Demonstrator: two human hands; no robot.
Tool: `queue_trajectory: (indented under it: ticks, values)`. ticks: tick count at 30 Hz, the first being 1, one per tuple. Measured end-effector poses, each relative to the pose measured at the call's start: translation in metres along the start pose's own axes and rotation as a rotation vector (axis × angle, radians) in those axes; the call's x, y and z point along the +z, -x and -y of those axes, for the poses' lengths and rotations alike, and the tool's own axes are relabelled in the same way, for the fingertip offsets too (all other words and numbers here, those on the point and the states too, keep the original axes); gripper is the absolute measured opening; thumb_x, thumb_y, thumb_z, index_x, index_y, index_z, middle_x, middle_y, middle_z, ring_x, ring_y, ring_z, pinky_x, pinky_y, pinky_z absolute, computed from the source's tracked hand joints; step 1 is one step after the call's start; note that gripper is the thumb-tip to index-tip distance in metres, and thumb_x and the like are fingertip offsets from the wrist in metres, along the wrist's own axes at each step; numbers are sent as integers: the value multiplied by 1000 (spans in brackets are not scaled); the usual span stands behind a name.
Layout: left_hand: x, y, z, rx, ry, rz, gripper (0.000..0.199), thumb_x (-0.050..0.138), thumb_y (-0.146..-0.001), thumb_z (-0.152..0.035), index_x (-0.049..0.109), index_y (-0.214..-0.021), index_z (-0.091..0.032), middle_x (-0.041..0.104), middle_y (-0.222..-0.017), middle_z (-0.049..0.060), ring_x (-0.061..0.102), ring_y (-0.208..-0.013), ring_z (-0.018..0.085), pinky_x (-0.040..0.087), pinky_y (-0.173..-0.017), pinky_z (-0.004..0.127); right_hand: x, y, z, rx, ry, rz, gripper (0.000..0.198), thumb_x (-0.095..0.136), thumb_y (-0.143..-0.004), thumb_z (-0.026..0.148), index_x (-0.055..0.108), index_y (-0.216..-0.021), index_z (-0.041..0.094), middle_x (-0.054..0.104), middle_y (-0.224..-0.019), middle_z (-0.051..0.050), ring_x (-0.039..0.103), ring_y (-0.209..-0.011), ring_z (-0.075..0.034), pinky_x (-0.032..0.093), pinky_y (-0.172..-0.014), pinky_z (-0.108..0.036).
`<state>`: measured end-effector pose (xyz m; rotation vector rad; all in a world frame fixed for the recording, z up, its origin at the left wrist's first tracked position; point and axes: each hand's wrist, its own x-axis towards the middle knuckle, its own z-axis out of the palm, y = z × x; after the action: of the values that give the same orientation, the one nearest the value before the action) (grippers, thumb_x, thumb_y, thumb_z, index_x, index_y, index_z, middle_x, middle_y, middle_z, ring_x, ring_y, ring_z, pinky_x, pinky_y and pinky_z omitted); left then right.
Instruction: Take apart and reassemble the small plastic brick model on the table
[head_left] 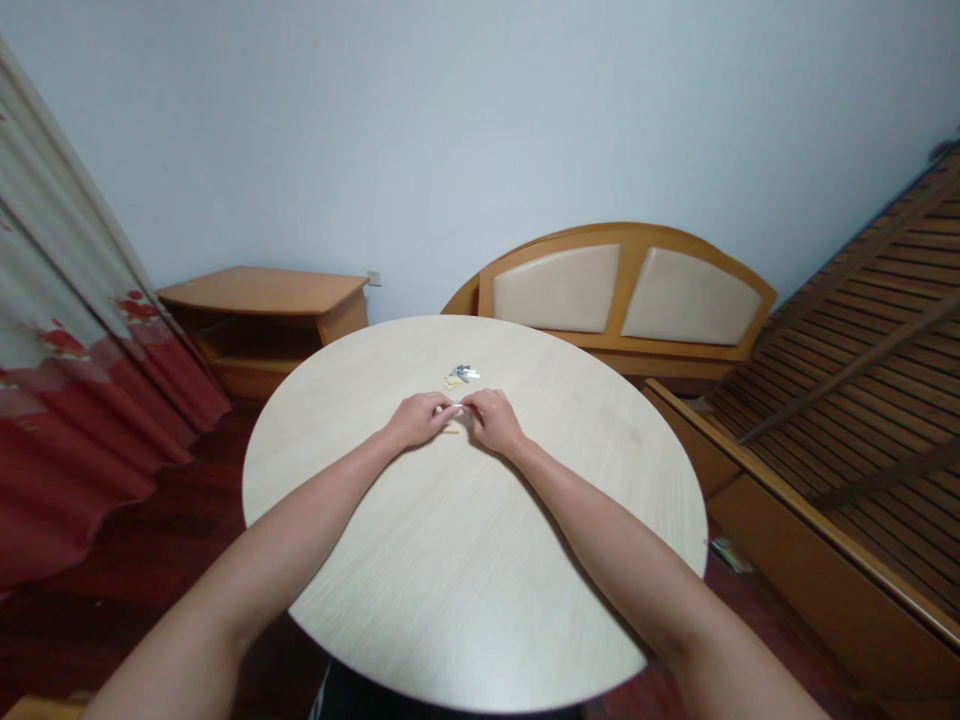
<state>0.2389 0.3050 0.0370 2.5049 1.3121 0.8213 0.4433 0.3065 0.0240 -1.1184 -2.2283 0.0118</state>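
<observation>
My left hand point(421, 418) and my right hand point(491, 418) meet over the round table point(465, 560), fingertips almost touching. Between them they pinch a small white piece point(457, 405), too small to name; its ends are hidden in my fingers. Just beyond my hands lies a little pile of grey and white pieces point(463, 373). Beside that pile are small tan pieces point(453, 381). A thin tan strip point(450, 430) rests on the tabletop on the near side, between my wrists.
A low wooden cabinet point(270, 290) stands behind the table at left, near a red and cream curtain point(67, 400). Behind the table is a padded headboard point(555, 290). A wooden bed frame point(795, 520) and leaning slats point(870, 330) are at right.
</observation>
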Motion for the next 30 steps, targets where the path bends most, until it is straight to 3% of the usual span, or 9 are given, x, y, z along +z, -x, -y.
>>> queue_trajectory:
  ticks: [6, 17, 30]
  values:
    - [1, 0, 1, -6, 4, -5, 37, 47, -100, -43, 76, -95, -20, 77, -96, 7, 66, -85, 19, 48, -77, 28, -1, 0, 0, -40, -41, -16, 20, 56, -92, 13, 73, -101, 20, 74, -97, -8, 63, -95, -22, 38, -88, -33]
    - [-1, 1, 1, 16, 65, -78, 31, 59, -93, -45, 75, -99, -19, 76, -95, 6, 66, -81, 18, 47, -74, 28, -6, 1, 4, -48, -68, -31, 19, 56, -94, 20, 71, -106, 19, 73, -109, -9, 62, -106, -23, 40, -92, -34]
    - [0, 0, 4, 23, 87, -79, 34, 61, -93, -49, 76, -98, -19, 76, -95, 6, 66, -81, 18, 47, -75, 27, -4, 1, 3, -25, -43, -14, 17, 58, -94, 21, 71, -105, 20, 72, -105, -8, 61, -102, -23, 39, -91, -34]
